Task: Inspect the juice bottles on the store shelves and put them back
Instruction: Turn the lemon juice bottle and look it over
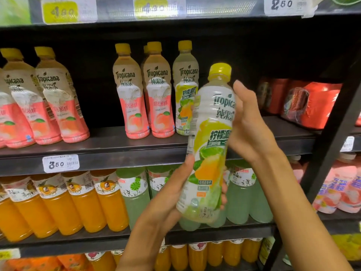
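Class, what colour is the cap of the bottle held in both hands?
Yellow; the head view shows the cap best.

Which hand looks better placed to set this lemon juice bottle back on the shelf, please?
Probably the left hand: it grips the bottle low down, while the right hand only rests open against its upper side.
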The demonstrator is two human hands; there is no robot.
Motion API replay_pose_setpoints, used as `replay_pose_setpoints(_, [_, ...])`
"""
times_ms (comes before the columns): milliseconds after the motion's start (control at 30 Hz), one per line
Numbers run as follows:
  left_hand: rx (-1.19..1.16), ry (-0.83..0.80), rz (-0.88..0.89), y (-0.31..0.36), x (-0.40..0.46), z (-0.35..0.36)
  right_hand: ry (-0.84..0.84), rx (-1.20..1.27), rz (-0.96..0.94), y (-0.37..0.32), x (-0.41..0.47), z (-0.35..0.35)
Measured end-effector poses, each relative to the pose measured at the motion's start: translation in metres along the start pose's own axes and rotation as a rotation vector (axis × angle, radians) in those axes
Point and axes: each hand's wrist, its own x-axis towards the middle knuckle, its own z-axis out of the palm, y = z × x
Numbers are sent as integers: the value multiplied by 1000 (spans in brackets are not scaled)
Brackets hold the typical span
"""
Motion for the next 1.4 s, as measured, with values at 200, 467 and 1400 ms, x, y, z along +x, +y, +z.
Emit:
replay_pose_setpoints(200, [287, 376, 134, -9, 2, 5, 118, -327, -32, 8, 2, 10])
replay_pose_setpoints(467, [-53, 130, 90, -7, -6, 8, 29, 9, -26, 2, 5, 14])
replay_pose_setpoints(1400, [348, 449, 229, -16, 13, 16, 137, -348, -148, -6, -3, 14])
